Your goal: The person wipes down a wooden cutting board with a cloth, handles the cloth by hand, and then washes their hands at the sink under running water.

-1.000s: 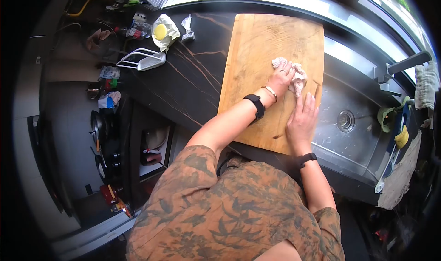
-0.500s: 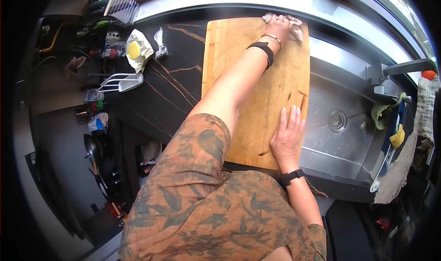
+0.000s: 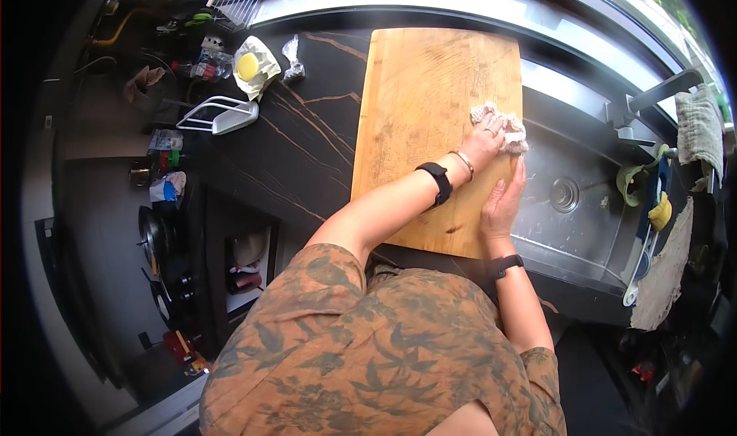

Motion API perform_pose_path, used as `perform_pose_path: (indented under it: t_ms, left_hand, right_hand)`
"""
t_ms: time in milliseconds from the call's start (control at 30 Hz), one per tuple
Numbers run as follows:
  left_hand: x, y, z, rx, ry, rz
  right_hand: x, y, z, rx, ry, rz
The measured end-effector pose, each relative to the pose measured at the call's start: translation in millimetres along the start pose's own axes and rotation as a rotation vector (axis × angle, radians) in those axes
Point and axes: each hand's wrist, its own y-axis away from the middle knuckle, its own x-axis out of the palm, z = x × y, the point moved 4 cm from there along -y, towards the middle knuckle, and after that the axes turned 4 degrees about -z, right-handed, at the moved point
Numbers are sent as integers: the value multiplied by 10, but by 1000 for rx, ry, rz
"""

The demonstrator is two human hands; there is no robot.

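A large wooden cutting board [image 3: 418, 121] lies on the counter and reaches over the sink's left side. My left hand [image 3: 485, 143], with a bangle and a black wristband, presses a crumpled pale cloth [image 3: 510, 131] onto the board near its right edge. Its fingers are bent over the cloth. Just below, my right hand [image 3: 503, 206] rests along the board's right edge with fingers stretched out and thumb apart. It holds no cloth. Dark marks show on the board's near part.
The steel sink [image 3: 553, 229] lies to the right, with a faucet [image 3: 652, 98] and hanging cloths [image 3: 700, 125] beyond. On the dark counter [image 3: 299, 152] at left are a yellow round thing on white paper [image 3: 247, 66], a small plastic bag [image 3: 292, 60] and a white rack [image 3: 230, 119].
My left hand has drawn the cloth from the board's far edge toward me along the right side. My right hand has shifted from flat on the board to its right edge.
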Motion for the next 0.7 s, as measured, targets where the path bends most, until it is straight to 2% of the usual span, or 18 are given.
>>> perform_pose_path:
  t_ms: [133,233,333,367,467,500,600,633,700]
  left_hand:
    - [-234,645,-474,-14,119,-66]
    - [-272,1011,-675,-35,126,-12]
    - [-517,1193,-845,-28,245,73]
    - [-520,1280,-823,-64,362,85]
    - [-885,1325,-840,-291,643,56]
    - [-986,1346,-826,-306,603,-72]
    - [-1476,1260,-903,-401,726,-164]
    - [-1565,1233,-954,-512,997,-103]
    - [-1691,1184,-1115,-606,1386,11]
  right_hand:
    - [-61,-32,-102,55,-136,-11]
    - [-109,-57,-291,35,-123,154]
    - [-260,-71,-160,121,-188,257]
    - [-317,-65,-124,59,-132,288]
    - [-482,38,94,168,-309,348]
    - [-472,90,-18,172,-314,425]
    - [-618,211,346,378,-714,590]
    - [-664,228,481,365,-794,666]
    - [-716,313,699,527,-972,847]
